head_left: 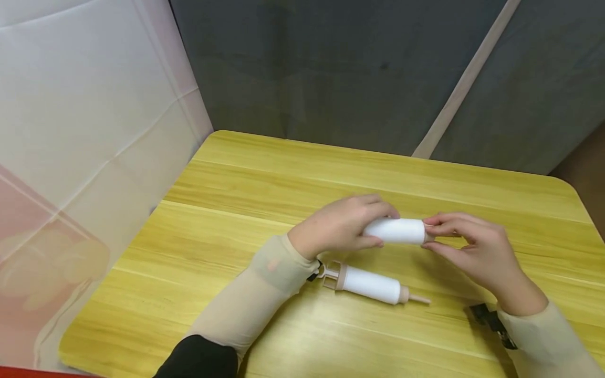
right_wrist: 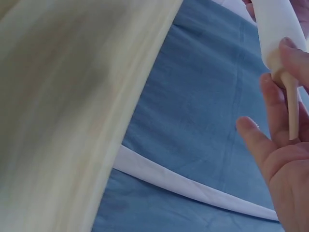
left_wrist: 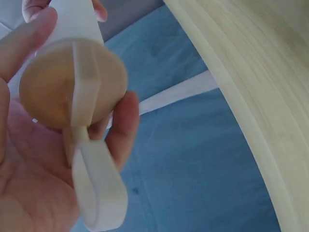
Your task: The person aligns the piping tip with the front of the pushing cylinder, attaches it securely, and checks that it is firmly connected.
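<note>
A white syringe with beige ends is held level between both hands above the table. My left hand grips its rear part, thumb and fingers around the barrel. In the left wrist view, the beige end flange and the pale plunger handle stick out toward the palm. My right hand pinches the front end between thumb and fingers. The right wrist view shows the thin beige nozzle pointing along the fingers. A second, similar syringe lies on the table below the hands, its nozzle to the right.
The wood-grain table has rounded corners. Behind it hangs a dark grey-blue curtain with a pale strip. A light patterned cloth hangs at the left. Black wrist mounts sit close above the tabletop.
</note>
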Motion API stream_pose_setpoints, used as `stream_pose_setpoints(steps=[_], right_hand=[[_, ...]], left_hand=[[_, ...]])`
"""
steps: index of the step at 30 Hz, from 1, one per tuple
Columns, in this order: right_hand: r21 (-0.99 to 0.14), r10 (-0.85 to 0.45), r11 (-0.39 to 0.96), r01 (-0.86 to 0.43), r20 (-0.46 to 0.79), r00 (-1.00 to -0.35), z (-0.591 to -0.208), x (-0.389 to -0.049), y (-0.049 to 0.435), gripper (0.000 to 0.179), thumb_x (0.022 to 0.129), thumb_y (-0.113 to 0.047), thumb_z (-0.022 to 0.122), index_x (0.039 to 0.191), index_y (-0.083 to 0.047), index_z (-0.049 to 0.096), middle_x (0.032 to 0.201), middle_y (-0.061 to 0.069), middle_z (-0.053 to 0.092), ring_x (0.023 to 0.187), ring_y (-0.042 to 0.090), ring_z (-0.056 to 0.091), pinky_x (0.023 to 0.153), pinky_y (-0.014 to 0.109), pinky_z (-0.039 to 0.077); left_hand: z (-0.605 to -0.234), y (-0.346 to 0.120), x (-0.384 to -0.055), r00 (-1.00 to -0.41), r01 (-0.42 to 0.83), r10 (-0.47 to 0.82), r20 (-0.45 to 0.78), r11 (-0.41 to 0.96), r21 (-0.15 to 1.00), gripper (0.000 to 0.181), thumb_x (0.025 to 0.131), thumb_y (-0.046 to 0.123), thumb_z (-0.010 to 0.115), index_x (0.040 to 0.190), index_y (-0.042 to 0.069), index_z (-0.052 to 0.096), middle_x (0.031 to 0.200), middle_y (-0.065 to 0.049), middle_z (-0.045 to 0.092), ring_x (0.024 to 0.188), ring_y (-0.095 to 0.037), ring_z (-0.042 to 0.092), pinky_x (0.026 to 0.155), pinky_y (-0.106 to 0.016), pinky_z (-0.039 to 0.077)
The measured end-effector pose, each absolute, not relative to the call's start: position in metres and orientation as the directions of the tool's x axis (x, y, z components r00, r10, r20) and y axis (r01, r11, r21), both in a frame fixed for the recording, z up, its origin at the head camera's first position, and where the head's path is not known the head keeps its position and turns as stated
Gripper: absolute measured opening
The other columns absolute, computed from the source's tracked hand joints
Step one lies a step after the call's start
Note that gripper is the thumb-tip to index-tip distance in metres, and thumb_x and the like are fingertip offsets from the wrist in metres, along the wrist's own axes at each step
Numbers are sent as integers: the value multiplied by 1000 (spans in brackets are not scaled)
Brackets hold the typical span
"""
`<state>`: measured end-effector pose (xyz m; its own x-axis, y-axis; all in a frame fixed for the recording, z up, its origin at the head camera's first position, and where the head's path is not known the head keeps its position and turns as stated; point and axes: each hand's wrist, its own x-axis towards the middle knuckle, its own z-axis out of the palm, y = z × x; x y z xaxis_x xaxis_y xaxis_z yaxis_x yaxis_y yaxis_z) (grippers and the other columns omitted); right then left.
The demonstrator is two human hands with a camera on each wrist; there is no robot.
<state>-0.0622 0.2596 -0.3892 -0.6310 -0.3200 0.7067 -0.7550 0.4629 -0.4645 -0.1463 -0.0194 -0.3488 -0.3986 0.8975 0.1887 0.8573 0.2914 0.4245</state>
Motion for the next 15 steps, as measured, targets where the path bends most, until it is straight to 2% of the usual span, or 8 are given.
stream_pose_setpoints(steps=[2,5,9,12,15], right_hand=[[-489,-325,465,-738,681,-656,-394,-64,261,40,93,-43,81,93,-3,81,102,18,78,105,4,72,89,15,54],[-506,-332,512,-694,628,-703,-399,-65,261,26,81,-24,96,95,-8,81,102,11,80,104,2,72,84,13,54],[-489,-342,624,-609,530,-776,-403,-63,257,40,64,1,101,94,-15,80,100,-3,80,96,3,73,81,10,51],[-496,-353,680,-539,423,-834,-405,-62,253,37,69,-3,100,94,-20,78,98,-11,78,90,6,73,87,16,54],[-532,-350,705,-469,314,-883,-406,-61,250,33,76,-7,98,95,-23,76,96,-15,76,90,6,72,92,32,59]], left_hand=[[-350,-19,-147,-417,837,899,131,324,441,44,97,17,81,138,10,65,134,-4,66,113,-16,62,100,-28,49],[-352,-18,-149,-441,808,897,36,378,452,44,98,11,77,140,12,65,135,-3,66,113,-15,61,100,-29,49],[-356,-17,-149,-450,777,890,-76,432,457,46,97,4,74,142,12,65,135,-3,67,114,-14,61,101,-29,49],[-360,-15,-150,-441,765,885,-151,458,452,47,97,3,75,142,13,65,133,-1,68,113,-12,61,101,-29,49],[-364,-14,-150,-431,763,878,-208,477,435,48,97,2,76,142,15,66,132,0,68,112,-11,61,100,-29,50]])
